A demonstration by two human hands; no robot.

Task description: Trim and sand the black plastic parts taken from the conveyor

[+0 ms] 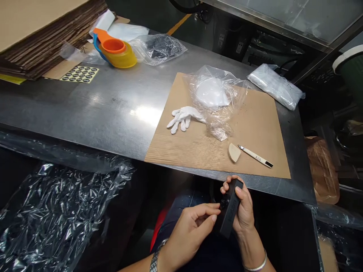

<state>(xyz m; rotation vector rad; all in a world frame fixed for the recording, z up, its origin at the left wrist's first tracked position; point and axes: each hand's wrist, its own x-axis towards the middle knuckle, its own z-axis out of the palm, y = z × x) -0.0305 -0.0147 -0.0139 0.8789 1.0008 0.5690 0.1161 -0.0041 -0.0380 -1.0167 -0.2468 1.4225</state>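
My right hand (244,211) is wrapped around a long black box-shaped part (229,216), held tilted above my lap in front of the table edge. A round black detail shows on its left side. My left hand (195,228) is closed in a pinch right beside that detail; what sits between thumb and fingers is too small to make out. Beyond the hands, on a cardboard sheet (193,151), lie a beige wedge-shaped block (234,153) and pale tweezers (256,156) marked A26. Farther back rests a white glove (185,118).
A clear plastic bag with white contents (212,92) lies on the cardboard. Along the metal table (119,109) are a tape roll in an orange holder (115,49), a sticker sheet (80,74), a bag of black pieces (163,47), a wrapped package (276,85) and stacked cardboard (51,41).
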